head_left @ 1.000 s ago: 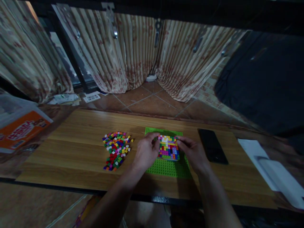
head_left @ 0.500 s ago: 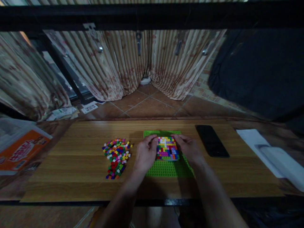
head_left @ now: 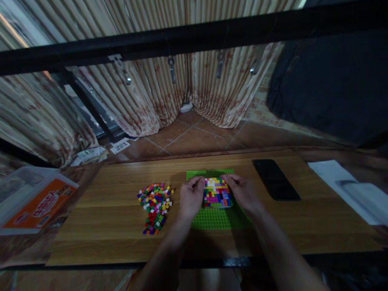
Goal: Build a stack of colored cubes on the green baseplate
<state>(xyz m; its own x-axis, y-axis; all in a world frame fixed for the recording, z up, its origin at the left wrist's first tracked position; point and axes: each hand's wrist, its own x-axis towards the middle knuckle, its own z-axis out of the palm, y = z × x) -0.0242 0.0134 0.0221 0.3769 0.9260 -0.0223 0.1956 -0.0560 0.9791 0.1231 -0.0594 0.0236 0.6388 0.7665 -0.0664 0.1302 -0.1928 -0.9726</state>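
A square panel of small multicoloured building bricks (head_left: 217, 193) is between my two hands, over a green studded baseplate (head_left: 212, 221). My left hand (head_left: 192, 198) grips the panel's left edge, thumb and fingers pinched near its far corner. On the opposite side my right hand (head_left: 242, 192) pinches the far right corner. The panel's near edge looks slightly raised above the baseplate, though I cannot tell whether its far side touches. To the left, a loose pile of small coloured bricks (head_left: 156, 204) lies on the wooden table (head_left: 115, 214).
A black phone (head_left: 275, 180) lies right of the baseplate. White sheets (head_left: 342, 186) are beyond the table's right end. At the left stands a clear plastic box with an orange label (head_left: 42, 206). A dark bar (head_left: 182, 36) crosses above the far side, with striped curtains (head_left: 145, 93) behind.
The camera view has tilted and shifted, so the whole scene sits a little lower and further right. Both hands keep their hold on the brick panel, with little visible movement.
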